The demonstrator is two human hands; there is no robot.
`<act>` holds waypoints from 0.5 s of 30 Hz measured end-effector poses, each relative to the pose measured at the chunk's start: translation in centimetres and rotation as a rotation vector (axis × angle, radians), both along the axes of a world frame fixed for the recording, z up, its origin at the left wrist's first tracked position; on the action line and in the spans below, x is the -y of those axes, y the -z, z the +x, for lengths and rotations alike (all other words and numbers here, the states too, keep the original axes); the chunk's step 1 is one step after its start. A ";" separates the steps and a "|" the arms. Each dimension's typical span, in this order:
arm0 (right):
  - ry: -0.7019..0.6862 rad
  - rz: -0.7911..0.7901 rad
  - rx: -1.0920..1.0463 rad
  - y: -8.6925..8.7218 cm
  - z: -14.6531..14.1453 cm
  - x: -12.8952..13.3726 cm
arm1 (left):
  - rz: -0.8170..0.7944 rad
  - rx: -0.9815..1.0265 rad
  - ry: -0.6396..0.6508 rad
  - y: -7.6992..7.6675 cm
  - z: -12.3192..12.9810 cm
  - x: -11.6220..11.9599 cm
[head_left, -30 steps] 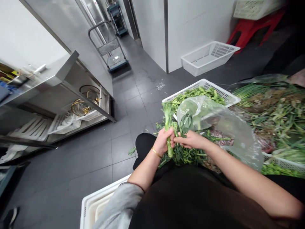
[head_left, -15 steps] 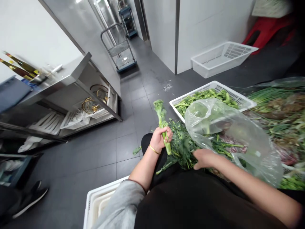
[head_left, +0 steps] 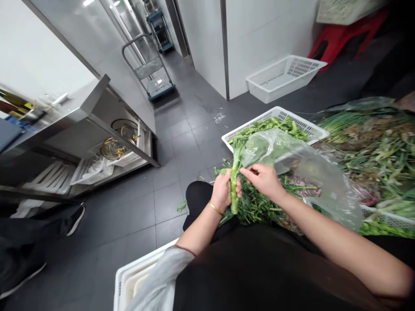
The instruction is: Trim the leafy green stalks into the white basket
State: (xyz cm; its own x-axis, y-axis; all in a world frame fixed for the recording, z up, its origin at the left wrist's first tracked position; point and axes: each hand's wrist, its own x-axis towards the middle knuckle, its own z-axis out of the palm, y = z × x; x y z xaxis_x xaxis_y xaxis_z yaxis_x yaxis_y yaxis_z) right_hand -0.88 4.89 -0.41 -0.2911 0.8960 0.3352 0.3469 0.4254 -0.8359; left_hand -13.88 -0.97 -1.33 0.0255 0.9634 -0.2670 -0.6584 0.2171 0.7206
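A green vegetable stalk point(head_left: 234, 194) with a leafy top stands nearly upright in my left hand point(head_left: 223, 190), whose fingers are wrapped round it. Close to the stalk's right side is my right hand point(head_left: 264, 179), thumb and forefinger pinched together; what is between them is too small to make out. Below both hands lies a pile of dark green leaves point(head_left: 259, 207). Just beyond, a clear plastic bag point(head_left: 327, 185) partly covers a white basket point(head_left: 311, 129) of green stalks.
Spring onions point(head_left: 382, 147) are heaped at the right. A second white basket point(head_left: 272, 88) rests by the wall, near a red stool point(head_left: 333, 39). A steel table point(head_left: 94, 99) and a person's shoe point(head_left: 77, 219) are on the left; a trolley point(head_left: 162, 88) stands farther back.
My right hand has risen from the leaf pile to the stalk, its fingers now pinched. My left hand still holds the stalk, now more upright. At the left, the person's feet have shifted.
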 end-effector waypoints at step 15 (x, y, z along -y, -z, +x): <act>-0.240 -0.115 0.449 -2.3 1.3 -1.0 | 0.036 -0.277 -0.094 0.4 -0.8 0.0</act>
State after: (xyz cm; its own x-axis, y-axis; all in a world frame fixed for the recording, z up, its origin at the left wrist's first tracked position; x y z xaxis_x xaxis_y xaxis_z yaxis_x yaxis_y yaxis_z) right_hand 0.41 5.91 1.93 -0.5855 0.8100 0.0329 0.5860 0.4510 -0.6732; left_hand -14.67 -0.93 -1.76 -0.1332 0.9671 -0.2167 -0.4514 0.1355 0.8820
